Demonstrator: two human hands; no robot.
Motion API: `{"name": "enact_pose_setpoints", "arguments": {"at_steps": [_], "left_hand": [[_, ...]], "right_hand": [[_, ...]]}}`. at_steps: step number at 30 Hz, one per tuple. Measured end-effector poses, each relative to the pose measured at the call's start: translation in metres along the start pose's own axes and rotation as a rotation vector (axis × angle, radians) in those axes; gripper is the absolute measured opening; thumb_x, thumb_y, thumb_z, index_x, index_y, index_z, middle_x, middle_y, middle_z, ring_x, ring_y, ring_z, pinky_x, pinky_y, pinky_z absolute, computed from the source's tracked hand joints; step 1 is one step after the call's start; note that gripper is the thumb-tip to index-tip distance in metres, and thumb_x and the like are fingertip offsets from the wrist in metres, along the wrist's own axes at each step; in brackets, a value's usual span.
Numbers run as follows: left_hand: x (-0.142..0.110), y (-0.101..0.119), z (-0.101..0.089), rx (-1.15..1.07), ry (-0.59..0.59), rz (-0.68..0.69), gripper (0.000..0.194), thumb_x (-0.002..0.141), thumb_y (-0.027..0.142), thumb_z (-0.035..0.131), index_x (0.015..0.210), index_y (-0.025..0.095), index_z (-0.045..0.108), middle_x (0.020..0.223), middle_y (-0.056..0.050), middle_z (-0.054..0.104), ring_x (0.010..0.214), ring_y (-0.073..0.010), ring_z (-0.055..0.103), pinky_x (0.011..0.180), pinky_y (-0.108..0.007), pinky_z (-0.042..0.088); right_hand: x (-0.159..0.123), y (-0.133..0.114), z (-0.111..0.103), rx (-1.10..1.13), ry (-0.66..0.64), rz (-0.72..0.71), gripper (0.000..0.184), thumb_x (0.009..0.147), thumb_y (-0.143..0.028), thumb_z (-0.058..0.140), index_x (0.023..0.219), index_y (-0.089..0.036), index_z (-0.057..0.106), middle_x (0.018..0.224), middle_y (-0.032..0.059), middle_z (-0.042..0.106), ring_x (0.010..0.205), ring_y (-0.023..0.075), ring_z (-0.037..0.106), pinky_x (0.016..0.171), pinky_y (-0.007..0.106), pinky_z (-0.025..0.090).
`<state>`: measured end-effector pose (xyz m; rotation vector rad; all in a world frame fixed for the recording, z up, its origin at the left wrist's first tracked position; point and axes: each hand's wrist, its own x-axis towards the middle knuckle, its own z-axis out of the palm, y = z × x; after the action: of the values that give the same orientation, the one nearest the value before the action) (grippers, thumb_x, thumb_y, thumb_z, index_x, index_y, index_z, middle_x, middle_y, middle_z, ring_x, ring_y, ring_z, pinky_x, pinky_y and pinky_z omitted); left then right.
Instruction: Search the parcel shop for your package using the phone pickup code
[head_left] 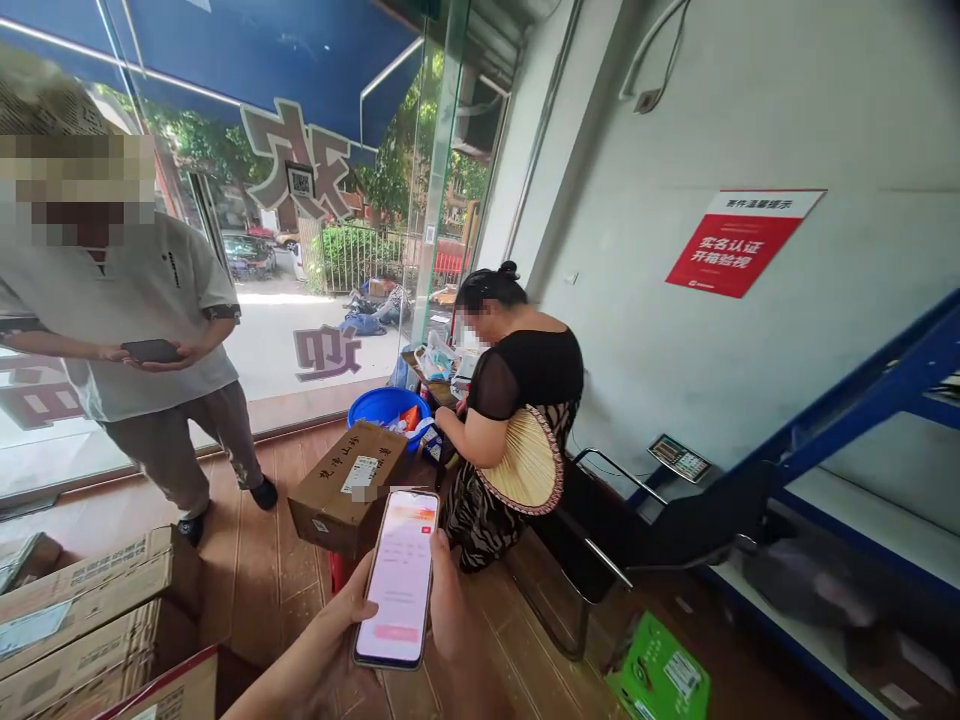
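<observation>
A smartphone (399,578) with a lit pink and white screen is held low in the middle of the view. My left hand (341,620) grips its left edge, with a thumb against the side. My right hand (452,615) is closed on its right edge, one finger reaching up along the frame. Just beyond the phone stands a brown cardboard box (346,488) with a shipping label.
A standing person (142,340) at the left holds a dark phone. A seated person (510,400) in black with a straw fan faces a blue basin (384,405). Stacked cartons (82,620) fill the lower left. A black chair (600,530), a green box (656,675) and blue shelving (862,400) stand on the right.
</observation>
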<state>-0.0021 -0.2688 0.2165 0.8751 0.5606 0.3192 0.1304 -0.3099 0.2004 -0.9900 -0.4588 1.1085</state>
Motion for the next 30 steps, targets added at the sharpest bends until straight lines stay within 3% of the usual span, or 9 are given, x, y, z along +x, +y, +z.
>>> {"name": "enact_pose_setpoints", "arguments": {"at_steps": [2,6,9,12,16,19,24,27,30], "left_hand": [[-0.005,-0.002,0.024,-0.032,-0.037,0.021,0.096,0.066,0.025,0.060,0.149,0.032,0.012,0.134,-0.008,0.052,0.085,-0.0254,0.061,0.048,-0.028,0.050],[-0.005,-0.015,0.082,0.057,-0.050,0.046,0.105,0.059,0.010,0.053,0.149,0.032,0.004,0.128,-0.007,0.055,0.084,-0.0213,0.058,0.054,-0.030,0.056],[0.001,-0.033,0.127,0.154,-0.088,0.063,0.102,0.060,0.008,0.052,0.149,0.035,0.009,0.130,-0.006,0.052,0.085,-0.0208,0.056,0.052,-0.028,0.056],[0.009,-0.055,0.168,0.129,-0.159,0.058,0.102,0.060,0.010,0.050,0.149,0.034,0.008,0.132,-0.006,0.049,0.089,-0.0221,0.054,0.052,-0.028,0.057],[0.018,-0.082,0.213,0.084,-0.229,0.048,0.100,0.060,0.014,0.049,0.149,0.035,0.009,0.133,-0.006,0.048,0.079,-0.0191,0.053,0.048,-0.031,0.057],[0.021,-0.095,0.241,0.100,-0.224,0.034,0.098,0.062,0.014,0.047,0.149,0.035,0.008,0.131,-0.007,0.049,0.078,-0.0188,0.054,0.046,-0.030,0.056],[0.027,-0.103,0.268,0.197,-0.156,0.042,0.089,0.075,0.022,0.053,0.150,0.028,0.005,0.122,-0.011,0.055,0.075,-0.0185,0.055,0.041,-0.026,0.054],[0.030,-0.105,0.268,0.228,-0.176,0.021,0.093,0.075,0.027,0.057,0.150,0.029,0.002,0.119,-0.012,0.056,0.071,-0.0180,0.057,0.039,-0.026,0.053],[0.030,-0.102,0.261,0.194,-0.239,-0.001,0.096,0.067,0.018,0.053,0.150,0.027,0.005,0.120,-0.011,0.056,0.075,-0.0197,0.058,0.043,-0.027,0.055]], "right_hand": [[-0.024,-0.019,-0.018,-0.057,-0.027,-0.005,0.064,0.062,-0.068,0.068,0.106,-0.023,0.056,0.111,0.0060,0.068,0.106,0.0276,0.059,0.093,0.040,0.045],[-0.070,-0.054,-0.058,-0.014,-0.157,-0.033,0.060,0.071,-0.043,0.067,0.123,-0.022,0.047,0.119,0.0073,0.065,0.105,0.0282,0.061,0.091,0.043,0.047],[-0.101,-0.081,-0.093,-0.017,-0.187,-0.125,0.059,0.071,-0.026,0.060,0.128,-0.021,0.044,0.121,0.0073,0.065,0.109,0.0277,0.059,0.093,0.043,0.046],[-0.129,-0.108,-0.130,-0.071,-0.200,-0.129,0.064,0.068,-0.019,0.059,0.131,-0.020,0.042,0.124,0.0071,0.063,0.114,0.0283,0.057,0.094,0.044,0.045],[-0.160,-0.133,-0.173,-0.147,-0.159,-0.193,0.068,0.062,-0.010,0.060,0.127,-0.021,0.043,0.125,0.0057,0.063,0.117,0.0288,0.055,0.096,0.044,0.045],[-0.173,-0.142,-0.196,-0.186,-0.126,-0.232,0.064,0.065,-0.010,0.058,0.126,-0.022,0.042,0.126,0.0055,0.062,0.117,0.0275,0.056,0.096,0.042,0.046],[-0.184,-0.145,-0.216,-0.151,-0.170,-0.290,0.063,0.070,-0.016,0.062,0.128,-0.022,0.039,0.130,0.0087,0.058,0.118,0.0286,0.055,0.097,0.044,0.045],[-0.186,-0.142,-0.220,-0.113,-0.229,-0.321,0.068,0.070,-0.021,0.068,0.129,-0.022,0.036,0.131,0.0111,0.056,0.120,0.0300,0.053,0.098,0.046,0.044],[-0.186,-0.138,-0.218,-0.137,-0.213,-0.342,0.070,0.071,-0.019,0.069,0.130,-0.023,0.033,0.129,0.0105,0.056,0.117,0.0278,0.055,0.096,0.043,0.045]]}}
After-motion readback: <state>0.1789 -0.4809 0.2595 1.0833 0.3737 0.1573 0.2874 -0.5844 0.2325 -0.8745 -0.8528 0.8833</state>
